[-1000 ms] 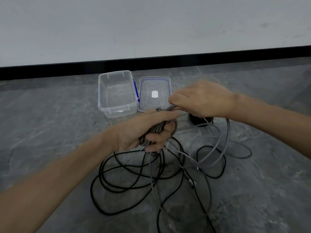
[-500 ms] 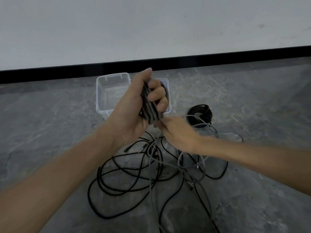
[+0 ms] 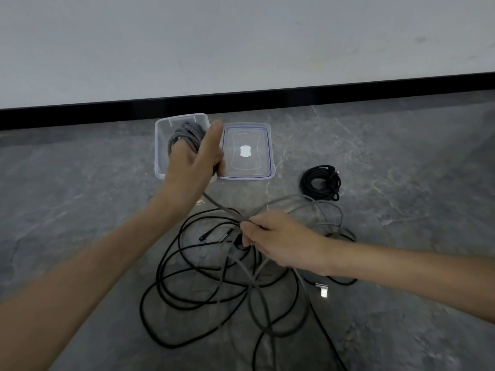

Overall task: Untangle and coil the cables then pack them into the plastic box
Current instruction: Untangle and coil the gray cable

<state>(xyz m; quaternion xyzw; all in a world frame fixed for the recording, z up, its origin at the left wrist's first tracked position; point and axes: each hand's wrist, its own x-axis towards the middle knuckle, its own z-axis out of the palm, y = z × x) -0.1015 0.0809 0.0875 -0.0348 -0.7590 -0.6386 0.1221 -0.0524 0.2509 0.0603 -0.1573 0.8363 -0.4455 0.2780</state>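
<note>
Left hand (image 3: 192, 164) grips grey cable coil (image 3: 184, 133), seen against plastic box (image 3: 160, 156). Right hand (image 3: 278, 241) pinches its loose strand (image 3: 222, 207) over black cable tangle (image 3: 192, 269) on grey stone floor (image 3: 80, 210). Lid (image 3: 246, 153) beside box, coiled black cable (image 3: 320, 183) further right. White wall (image 3: 241, 49), black skirting (image 3: 267, 99) behind; floor runs wide either side.

The left forearm (image 3: 88, 271) reaches up from the lower left, its wrist straight. The left hand (image 3: 192, 162) is raised with its back to the camera and its thumb (image 3: 214, 132) pointing up. Its fingers grip a grey cable coil (image 3: 184, 135) looped round them. The right forearm (image 3: 401, 274) comes in from the right. The right hand (image 3: 278, 239), lower than the left and to its right, is knuckles-up, its curled fingertips pinching the grey cable strand (image 3: 222, 208) that runs from below the left hand.
</note>
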